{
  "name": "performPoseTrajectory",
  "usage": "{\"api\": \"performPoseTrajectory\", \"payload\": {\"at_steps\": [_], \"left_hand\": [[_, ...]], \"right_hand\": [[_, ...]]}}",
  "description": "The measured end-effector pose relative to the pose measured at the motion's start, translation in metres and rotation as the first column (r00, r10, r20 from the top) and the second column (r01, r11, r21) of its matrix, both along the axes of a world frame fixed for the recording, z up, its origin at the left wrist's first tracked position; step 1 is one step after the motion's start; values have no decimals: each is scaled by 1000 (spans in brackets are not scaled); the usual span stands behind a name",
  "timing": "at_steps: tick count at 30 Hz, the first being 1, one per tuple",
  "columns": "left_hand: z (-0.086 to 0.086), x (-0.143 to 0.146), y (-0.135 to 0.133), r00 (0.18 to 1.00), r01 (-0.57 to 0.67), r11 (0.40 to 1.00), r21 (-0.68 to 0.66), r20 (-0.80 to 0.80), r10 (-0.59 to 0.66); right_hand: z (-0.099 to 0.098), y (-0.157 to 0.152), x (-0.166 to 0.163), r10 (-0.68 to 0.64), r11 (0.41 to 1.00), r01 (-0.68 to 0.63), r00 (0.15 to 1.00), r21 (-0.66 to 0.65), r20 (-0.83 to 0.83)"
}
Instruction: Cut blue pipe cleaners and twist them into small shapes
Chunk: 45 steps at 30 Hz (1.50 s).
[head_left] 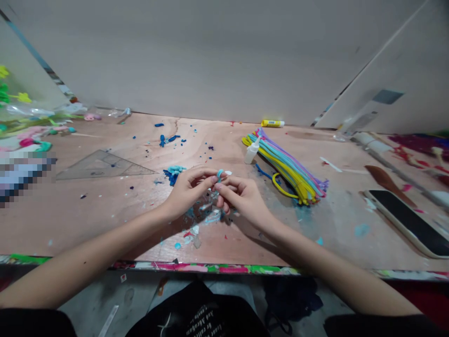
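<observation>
The hands were over a plywood table [308, 234], just inside its near edge [210, 267], with room to the far side. Pipe cleaners [287, 168] lay in a bundle beyond and right of the right hand [243, 199], and blue clay scraps [173, 175] lay just beyond the left hand [191, 194]. The fingertips of both hands came together, pinching a small blue ring [220, 174] between them.

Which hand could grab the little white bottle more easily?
Probably the right hand: it sits closer to the white squeeze bottle; the left hand is farther away. Both pinch a blue loop.
</observation>
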<state>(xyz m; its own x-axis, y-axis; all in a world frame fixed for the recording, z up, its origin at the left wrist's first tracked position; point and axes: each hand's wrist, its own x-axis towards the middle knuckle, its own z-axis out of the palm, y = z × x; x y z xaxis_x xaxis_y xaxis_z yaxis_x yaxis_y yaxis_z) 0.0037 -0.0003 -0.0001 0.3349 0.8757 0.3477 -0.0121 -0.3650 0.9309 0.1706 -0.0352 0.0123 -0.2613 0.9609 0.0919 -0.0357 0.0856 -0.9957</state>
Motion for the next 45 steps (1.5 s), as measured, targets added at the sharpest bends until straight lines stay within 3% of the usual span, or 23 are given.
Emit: {"api": "performPoseTrajectory", "payload": {"at_steps": [4,7,10,15,21,26,27,32,45], "left_hand": [[1,2,-1,998,47,998,-50,45,-45],[1,4,-2,995,73,991,-115,81,-64],[0,5,-4,993,73,982,-175,104,-55],[2,4,-3,994,75,966,-248,100,-51],[3,2,-1,998,26,959,-281,59,-10],[4,3,-3,995,24,939,-342,94,9],[5,3,-3,993,46,932,-360,120,-3],[5,0,0,992,61,927,-370,122,-16],[0,0,5,1000,-6,947,-321,10,9]], "right_hand": [[-5,-2,2,-120,977,76,968,198,220],[-9,-1,4,-285,895,106,882,433,375],[-12,1,7,-379,825,63,800,562,466],[-14,5,11,-396,779,-75,710,622,582],[-8,6,15,-314,759,-191,731,623,606],[-2,13,23,-470,617,-76,762,783,445],[-1,15,25,-473,620,-66,764,782,440],[-5,20,25,-321,745,-134,787,653,527],[-4,18,21,-179,855,-148,815,497,551]]}}
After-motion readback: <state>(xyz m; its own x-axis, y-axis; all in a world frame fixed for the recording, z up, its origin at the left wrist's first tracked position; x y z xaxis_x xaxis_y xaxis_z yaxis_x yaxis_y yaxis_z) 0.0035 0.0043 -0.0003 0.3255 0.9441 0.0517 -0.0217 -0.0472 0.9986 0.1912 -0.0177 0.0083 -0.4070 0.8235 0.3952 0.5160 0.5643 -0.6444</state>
